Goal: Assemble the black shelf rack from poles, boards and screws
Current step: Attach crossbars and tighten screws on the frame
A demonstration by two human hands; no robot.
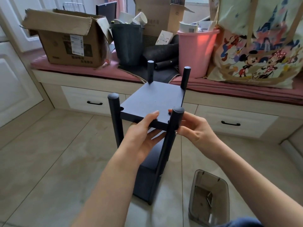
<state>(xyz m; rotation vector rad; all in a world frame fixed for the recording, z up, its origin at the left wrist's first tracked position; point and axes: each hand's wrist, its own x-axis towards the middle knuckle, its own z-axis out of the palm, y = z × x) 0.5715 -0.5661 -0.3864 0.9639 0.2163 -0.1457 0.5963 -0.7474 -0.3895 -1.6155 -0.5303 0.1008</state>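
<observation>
Poles (174, 128): 4 | boards (152, 104): 2 | hands: left (144, 136), right (195, 128) gripping

Beige tiled floor (49, 153) meets a pink-cushioned window bench (246, 90) with cream drawers (91, 100) beneath

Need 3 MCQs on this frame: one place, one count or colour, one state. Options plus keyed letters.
1. Where is the clear bin?
A. on the bench
B. on the floor, right of the rack
C. on the top board

2. How many pole tops rise above the top board?
A. two
B. three
C. four

3. What is the left hand doing?
A. gripping the board's near edge
B. hanging idle
C. reaching into the cardboard box

Key: 1 B, it sits on the tiles by the rack; 2 C, one pole at each corner; 3 A, thumb on top, fingers underneath, while the right hand holds the near right pole.
</observation>
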